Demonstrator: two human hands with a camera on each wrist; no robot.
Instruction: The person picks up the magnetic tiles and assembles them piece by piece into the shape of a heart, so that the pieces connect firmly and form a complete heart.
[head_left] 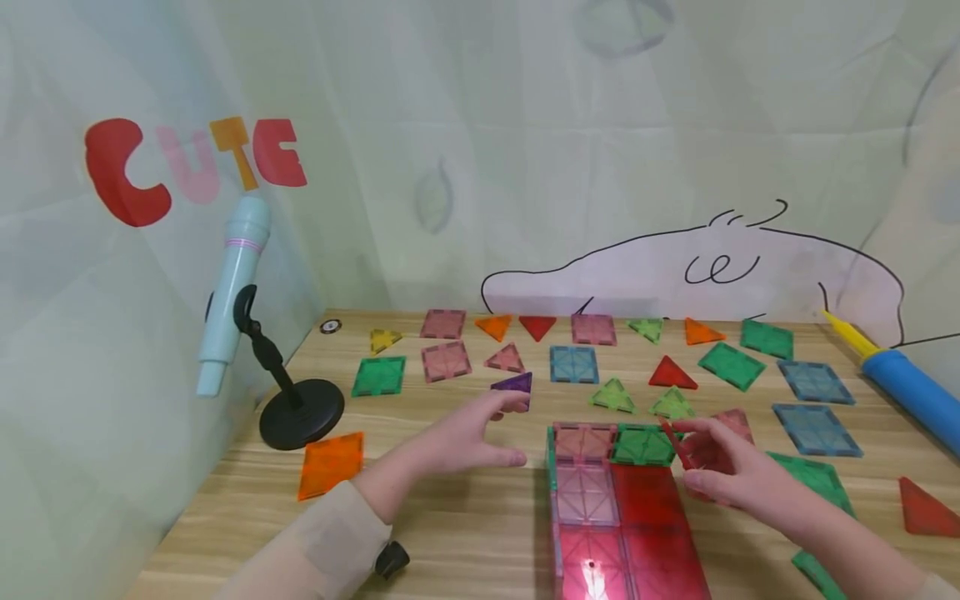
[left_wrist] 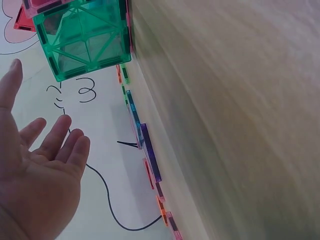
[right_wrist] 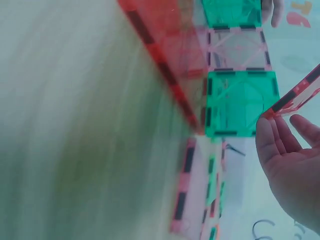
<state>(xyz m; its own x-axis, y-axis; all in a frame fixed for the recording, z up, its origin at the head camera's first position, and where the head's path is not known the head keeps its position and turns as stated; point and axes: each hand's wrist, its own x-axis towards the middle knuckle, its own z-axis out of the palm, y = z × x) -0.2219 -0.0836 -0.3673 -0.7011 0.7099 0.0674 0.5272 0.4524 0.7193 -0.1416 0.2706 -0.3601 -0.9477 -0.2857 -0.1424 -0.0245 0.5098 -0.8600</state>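
My right hand (head_left: 729, 465) pinches a red magnetic tile (head_left: 677, 443) by its edge, beside the far right corner of a box-like build of magnetic tiles (head_left: 651, 493). In the right wrist view the held tile (right_wrist: 299, 94) stands tilted, touching or close to a green wall tile (right_wrist: 242, 103); contact is unclear. The build has red and pink tiles, with a pink tile (head_left: 583, 442) and a green one upright along its far side. To its left hovers my left hand (head_left: 467, 433), fingers spread and holding nothing. A purple triangle (head_left: 516, 385) lies just beyond that hand.
Loose square and triangular tiles, such as a blue square (head_left: 573, 364) and an orange square (head_left: 332, 464), lie across the wooden table (head_left: 450, 533). A toy microphone on a black stand (head_left: 302, 414) is at left. A blue and yellow tube (head_left: 911, 396) lies at right.
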